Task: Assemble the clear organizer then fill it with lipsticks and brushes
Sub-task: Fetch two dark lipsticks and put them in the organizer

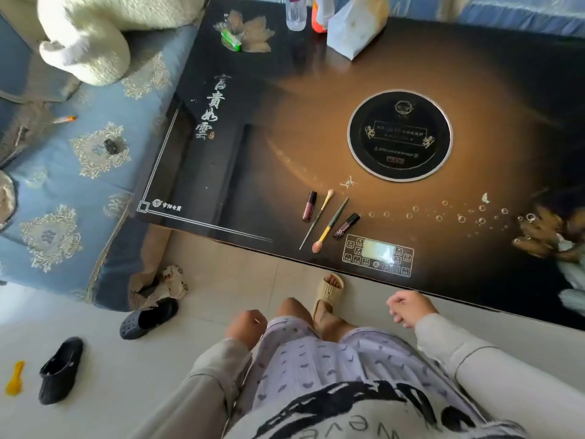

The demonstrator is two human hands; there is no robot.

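Plum lipsticks (309,206) and brushes (325,231) lie well apart from left fingers (252,314), right fingers (397,306).

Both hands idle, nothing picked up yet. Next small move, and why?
Probably fetch the clear organizer's parts first. The left hand and right hand hang empty by the near edge of the dark glossy table, where two dark lipstick tubes and two slim pink-tipped makeup brushes lie. No organizer is plainly in view, so filling cannot start.
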